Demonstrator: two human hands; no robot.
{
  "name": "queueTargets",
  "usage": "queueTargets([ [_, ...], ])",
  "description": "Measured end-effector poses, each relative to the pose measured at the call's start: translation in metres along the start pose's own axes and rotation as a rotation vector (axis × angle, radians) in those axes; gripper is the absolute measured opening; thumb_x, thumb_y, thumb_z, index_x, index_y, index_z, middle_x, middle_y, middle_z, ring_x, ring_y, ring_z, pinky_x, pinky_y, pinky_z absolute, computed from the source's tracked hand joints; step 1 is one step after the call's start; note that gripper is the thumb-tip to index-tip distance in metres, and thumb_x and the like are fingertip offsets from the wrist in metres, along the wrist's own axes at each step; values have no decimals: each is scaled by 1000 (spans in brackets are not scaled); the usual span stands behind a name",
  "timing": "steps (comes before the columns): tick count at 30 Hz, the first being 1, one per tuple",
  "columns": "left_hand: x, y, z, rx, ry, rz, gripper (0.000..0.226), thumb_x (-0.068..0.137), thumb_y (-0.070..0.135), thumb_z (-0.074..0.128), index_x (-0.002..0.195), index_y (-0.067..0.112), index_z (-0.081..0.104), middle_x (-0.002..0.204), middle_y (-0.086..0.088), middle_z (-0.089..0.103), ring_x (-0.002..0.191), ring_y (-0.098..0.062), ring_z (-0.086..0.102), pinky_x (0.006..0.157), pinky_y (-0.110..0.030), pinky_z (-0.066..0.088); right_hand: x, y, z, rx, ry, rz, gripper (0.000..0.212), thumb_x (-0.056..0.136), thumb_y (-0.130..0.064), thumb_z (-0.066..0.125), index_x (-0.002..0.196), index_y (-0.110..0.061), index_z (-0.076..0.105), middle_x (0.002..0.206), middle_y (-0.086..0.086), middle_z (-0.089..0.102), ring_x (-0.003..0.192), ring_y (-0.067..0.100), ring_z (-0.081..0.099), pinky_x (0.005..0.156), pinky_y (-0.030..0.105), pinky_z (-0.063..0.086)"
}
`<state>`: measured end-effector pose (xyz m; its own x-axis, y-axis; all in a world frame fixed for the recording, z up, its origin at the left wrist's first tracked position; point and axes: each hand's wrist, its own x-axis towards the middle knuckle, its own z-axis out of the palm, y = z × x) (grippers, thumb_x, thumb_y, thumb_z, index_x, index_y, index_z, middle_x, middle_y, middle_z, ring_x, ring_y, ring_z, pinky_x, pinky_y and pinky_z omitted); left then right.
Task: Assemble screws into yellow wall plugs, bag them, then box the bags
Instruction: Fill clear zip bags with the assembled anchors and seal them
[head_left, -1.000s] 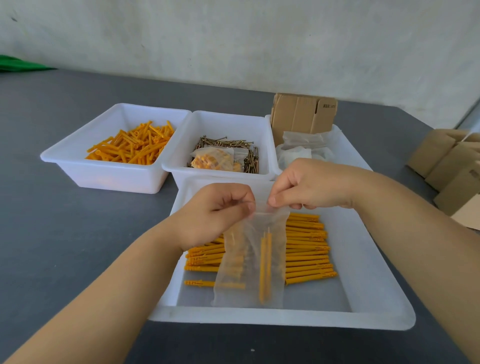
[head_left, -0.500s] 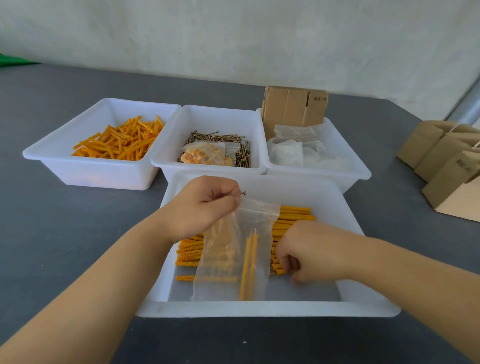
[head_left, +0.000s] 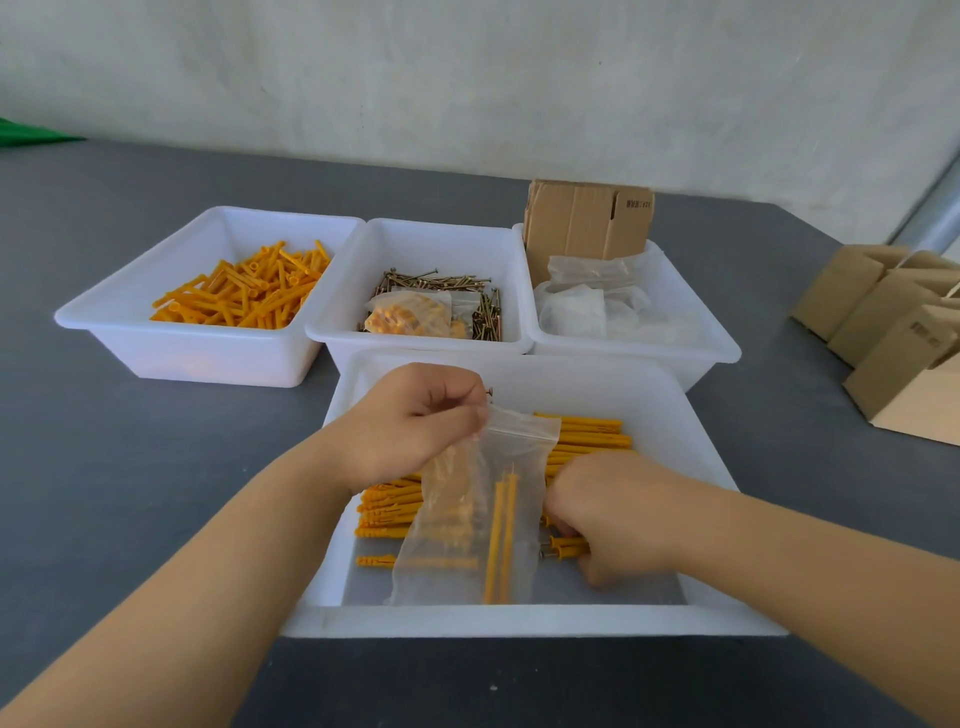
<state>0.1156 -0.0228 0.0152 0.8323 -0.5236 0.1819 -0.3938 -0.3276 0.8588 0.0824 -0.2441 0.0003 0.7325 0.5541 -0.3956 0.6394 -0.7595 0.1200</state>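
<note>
Bagging is under way. The left hand (head_left: 410, 421) pinches the top corner of a clear bag (head_left: 478, 514) and holds it hanging over the near tray (head_left: 519, 621). Two plugs (head_left: 501, 535) stand upright inside the bag, below and to the right of the left hand's grip; thin tips show at their upper ends, which suggests the screws are fitted. The bag mouth appears unsealed, though this cannot be confirmed.

The right hand (head_left: 613, 519) is just right of the bag, low in the tray, fingers curled around another plug (head_left: 566, 545) at the near end of the assembled row (head_left: 582, 436). A screw head shows at that plug's left end. Judged from this, the step in hand is loading further assemblies into the bag.

Done, as far as visible: a stock of assemblies lies in rows under and beyond both hands, and one filled bag (head_left: 410, 319) rests in the screw bin (head_left: 426, 234) beyond the left hand.

Left to do:
- Fill and seal the current bag.
- Bag the remaining rows.
- Assemble the loose plugs (head_left: 244, 291) in the bin far left of the left hand.
- Box the bags. Flat cartons (head_left: 587, 218) stand beyond the right hand; more boxes (head_left: 893, 322) sit far to its right. Whether any holds bags cannot be seen.
</note>
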Motion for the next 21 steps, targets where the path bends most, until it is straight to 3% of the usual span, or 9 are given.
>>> queueTargets([
  [4, -1, 1, -1, -3, -18, 4, 19, 96, 1, 58, 78, -4, 62, 72, -19, 54, 65, -13, 45, 62, -19, 38, -8, 7, -8, 72, 56, 70, 22, 76, -18, 62, 66, -17, 43, 66, -1, 46, 58, 13, 40, 49, 26, 32],
  [7, -1, 1, -1, -3, -36, 8, 19, 96, 1, 57, 79, -5, 62, 71, -12, 54, 65, -11, 46, 62, -17, 38, -21, 22, -27, 202, 104, 124, 9, 82, -17, 62, 74, -15, 58, 70, -1, 57, 63, 13, 49, 53, 20, 35],
  [10, -1, 0, -1, -12, -54, 16, 18, 97, 4, 58, 81, -1, 64, 73, -7, 57, 67, -10, 48, 64, -18, 39, -40, 51, -58, 491, 230, 215, 9, 85, -16, 73, 85, -25, 70, 70, -9, 70, 67, -2, 64, 59, 9, 43],
  [12, -1, 0, -1, -28, -71, 37, 17, 98, 4, 57, 83, 2, 66, 76, -1, 60, 70, -9, 51, 68, -19, 41, -47, 69, -76, 730, 408, 220, 14, 84, -11, 76, 87, -24, 70, 73, -7, 75, 71, 2, 71, 66, 18, 52],
  [15, -1, 2, 0, -67, -81, 73, 18, 98, 3, 56, 83, 9, 66, 78, 8, 61, 74, -4, 54, 73, -15, 42, -40, 79, -95, 977, 620, 155, 13, 84, -6, 77, 88, -17, 71, 77, 4, 76, 77, 18, 75, 57, 24, 53],
  [18, -3, 5, 1, -87, -84, 82, 16, 96, 10, 58, 83, 13, 67, 79, 11, 61, 75, -3, 55, 73, -15, 42, -19, 71, -104, 1145, 578, 98, 10, 85, -4, 75, 89, -11, 71, 80, 9, 76, 79, 22, 76, 56, 21, 54],
  [21, -4, 7, 1, -107, -73, 86, 13, 91, 17, 57, 82, 16, 67, 80, 12, 60, 77, -5, 55, 75, -19, 43, 5, 56, -102, 1211, 360, 82, 9, 87, -2, 73, 93, -9, 70, 82, 12, 75, 79, 21, 75, 57, 24, 53],
])
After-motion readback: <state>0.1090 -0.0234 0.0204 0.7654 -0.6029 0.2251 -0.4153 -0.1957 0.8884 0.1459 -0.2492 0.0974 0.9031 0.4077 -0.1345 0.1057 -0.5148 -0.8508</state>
